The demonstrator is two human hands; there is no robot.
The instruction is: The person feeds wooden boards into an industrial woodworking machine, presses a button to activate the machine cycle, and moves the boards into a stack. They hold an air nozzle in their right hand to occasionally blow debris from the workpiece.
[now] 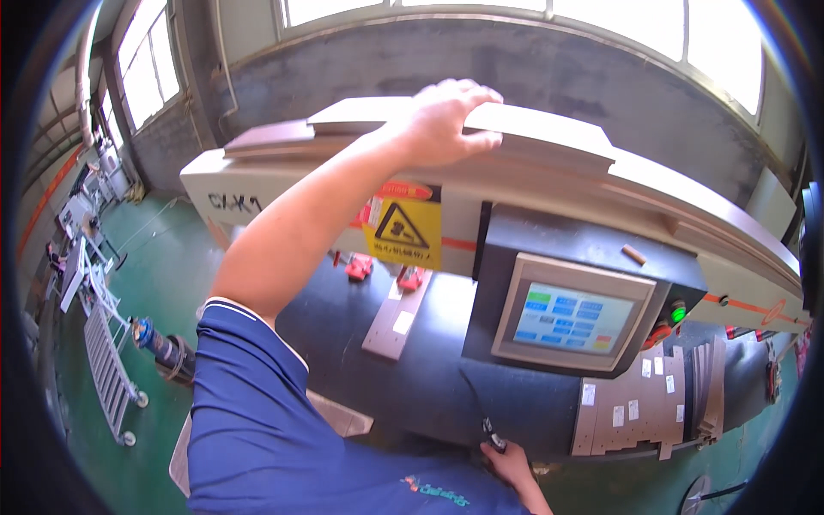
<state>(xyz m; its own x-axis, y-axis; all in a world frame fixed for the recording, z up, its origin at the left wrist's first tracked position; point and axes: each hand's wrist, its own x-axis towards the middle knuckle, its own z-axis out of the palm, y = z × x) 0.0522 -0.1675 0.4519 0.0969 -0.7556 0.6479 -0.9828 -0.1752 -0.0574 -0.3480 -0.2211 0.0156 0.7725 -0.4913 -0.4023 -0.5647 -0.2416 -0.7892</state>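
Observation:
My left arm reaches up across the view, and my left hand (pixel 448 120) is closed over a long pale board (pixel 549 133). Its thumb lies along the near side, while the fingers go over the far edge, where their tips are partly hidden. This board rests on other boards stacked along the top of the machine's white beam (pixel 322 202). Low in front of my body, my right hand (pixel 512 466) is wrapped around a small black handheld tool (pixel 492 436) with a dark cable or hose. The tool's exact kind is unclear.
A control box with a lit touchscreen (pixel 571 318) hangs from the beam, beside a green lit button (pixel 678 312). Under it, labelled brown panels (pixel 635 403) and a narrow strip (pixel 399 322) lie on the dark table (pixel 343 318). A wheeled rack (pixel 107 369) stands left.

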